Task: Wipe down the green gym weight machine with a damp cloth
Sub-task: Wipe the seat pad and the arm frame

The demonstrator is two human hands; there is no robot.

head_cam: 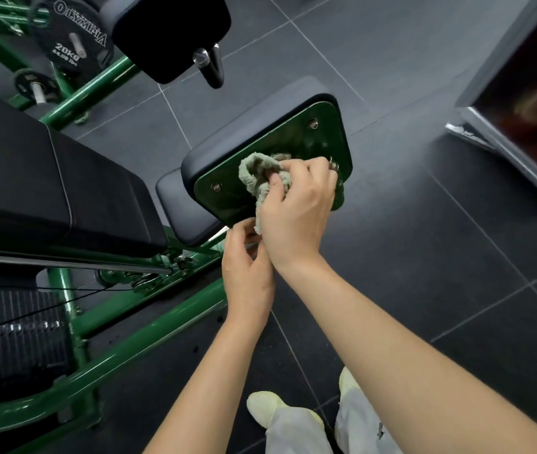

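Head view: looks down over both bare forearms at a green gym weight machine (149, 326) standing on a dark tiled floor (424, 224).
Right hand (296, 208): fingers curled around a bunched pale-green cloth (257, 178), pressing it against the green metal back plate (296, 139) of a black pad.
Cloth position: near the middle of the plate, with one end hanging down past the plate's lower edge.
Left hand (247, 270): just below the plate's lower corner, fingers bent toward that corner; what they hold, if anything, I cannot tell, since the right wrist covers them.
Seat pad (47, 178): long, black, left of the plate.
Weight plate (70, 37): black, marked 20 kg, on the frame at upper left.
Weight stack (11, 335): lower left, inside the green frame.
Shoes (267, 407): pale, at the bottom edge.
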